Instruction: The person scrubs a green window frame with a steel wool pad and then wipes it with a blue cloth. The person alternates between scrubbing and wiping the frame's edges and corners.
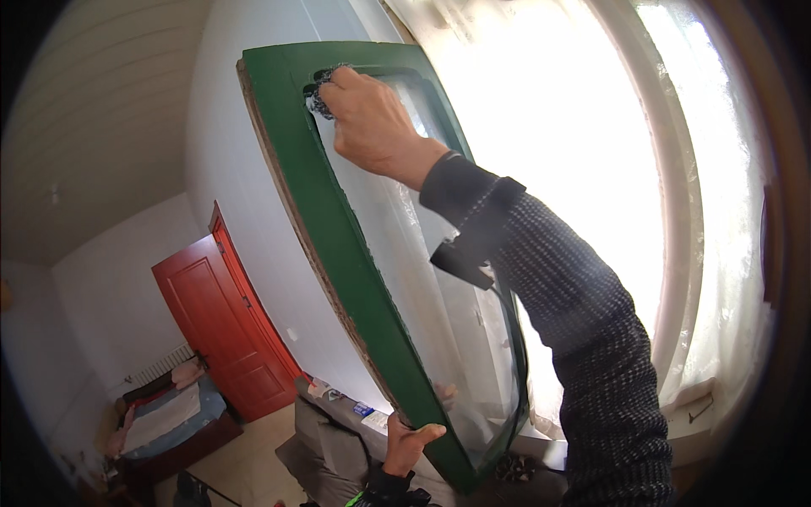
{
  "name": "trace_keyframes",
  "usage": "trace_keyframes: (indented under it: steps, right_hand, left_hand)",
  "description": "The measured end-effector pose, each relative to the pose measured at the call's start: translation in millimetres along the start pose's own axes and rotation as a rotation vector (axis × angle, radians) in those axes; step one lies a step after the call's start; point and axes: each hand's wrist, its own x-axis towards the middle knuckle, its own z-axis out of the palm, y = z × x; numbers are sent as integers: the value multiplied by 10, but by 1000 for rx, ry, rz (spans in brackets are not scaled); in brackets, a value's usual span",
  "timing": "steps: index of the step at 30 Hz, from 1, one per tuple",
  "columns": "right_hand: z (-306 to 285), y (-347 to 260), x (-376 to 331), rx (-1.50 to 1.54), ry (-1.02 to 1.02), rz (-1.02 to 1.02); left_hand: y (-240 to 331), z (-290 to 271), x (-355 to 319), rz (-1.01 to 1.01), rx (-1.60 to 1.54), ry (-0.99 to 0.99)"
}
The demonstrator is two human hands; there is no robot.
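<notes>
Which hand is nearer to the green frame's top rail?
Right. The right hand is just below the top rail of the green frame, holding a dark wad at the upper left of the glass; the left hand is well below, on the frame's lower left side.

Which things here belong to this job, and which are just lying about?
In use:
green-framed glass panel, gripped by your left hand
dark wad in your right hand

Just around:
red door
bed
grey cushioned seat
white curtain
</notes>
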Motion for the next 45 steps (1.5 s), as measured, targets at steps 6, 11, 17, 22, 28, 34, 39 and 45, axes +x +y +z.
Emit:
trace_keyframes:
  steps: [6,11,17,22,28,34,39,45]
  right_hand:
    - [-105,462,-175,-103,-83,274]
    - [-201,1002,-347,-73,-126,228]
    - [-172,654,-332,-44,69,236]
    - [-117,522,-286,167,90,169]
    - [-107,567,-295,58,93,385]
    - [-197,535,-355,92,55,238]
    - [-234,483,-375,38,29,449]
    - [-231,507,-305,4,-86,380]
  left_hand:
    - [-10,-56,25,8,14,-8]
    - [-53,-71,46,32,0,-6]
    - [-1,-18,38,20,-26,2]
    - [28,28,24,34,-51,-5]
    - [34,42,-1,9,-38,18]
    - [37,79,-30,6,-44,10]
    - [14,90,-30,27,-21,18]
    - [13,65,-34,10,-33,13]
